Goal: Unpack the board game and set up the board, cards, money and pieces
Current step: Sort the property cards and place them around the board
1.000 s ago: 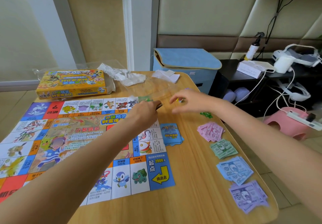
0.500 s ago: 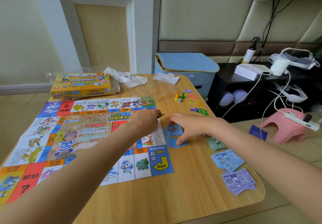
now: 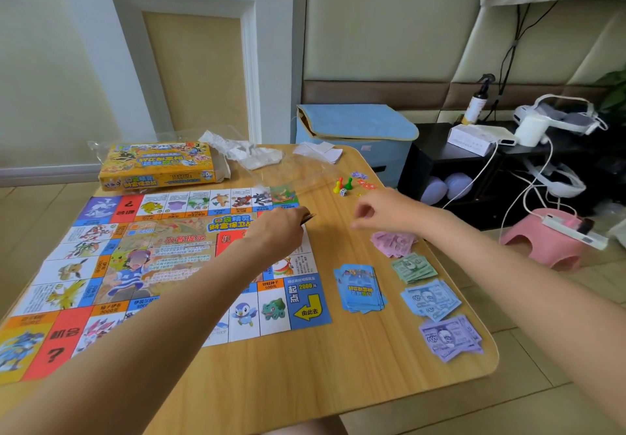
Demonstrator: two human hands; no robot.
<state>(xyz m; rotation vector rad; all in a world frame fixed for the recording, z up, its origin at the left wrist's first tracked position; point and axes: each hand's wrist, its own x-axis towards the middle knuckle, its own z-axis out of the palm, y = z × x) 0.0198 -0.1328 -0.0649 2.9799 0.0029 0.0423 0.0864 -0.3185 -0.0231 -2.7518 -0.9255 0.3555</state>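
Observation:
The colourful game board [image 3: 162, 265] lies flat on the left of the wooden table [image 3: 332, 367]. My left hand [image 3: 277, 231] hovers over its right edge and grips a thin dark stack, probably cards [image 3: 308, 217]. My right hand [image 3: 382, 212] hangs over the table with curled fingers, just beyond the pink money pile [image 3: 393, 241]; nothing shows in it. A blue card stack [image 3: 360, 287] lies beside the board. Green [image 3: 413, 267], blue [image 3: 430, 299] and purple [image 3: 450, 338] money piles run along the right edge. Small pawns and a die [image 3: 342, 186] sit at the far right.
The yellow game box [image 3: 159, 167] stands at the table's far left, with crumpled clear wrapping [image 3: 244, 151] and white paper [image 3: 318, 151] behind the board. A blue fabric box [image 3: 355, 136], a dark shelf with cables [image 3: 501, 160] and a pink stool [image 3: 545, 241] lie beyond the right edge.
My right hand left the blue card stack and rose toward the far right, near the pawns. My left hand stayed over the board's edge. The view shifted slightly.

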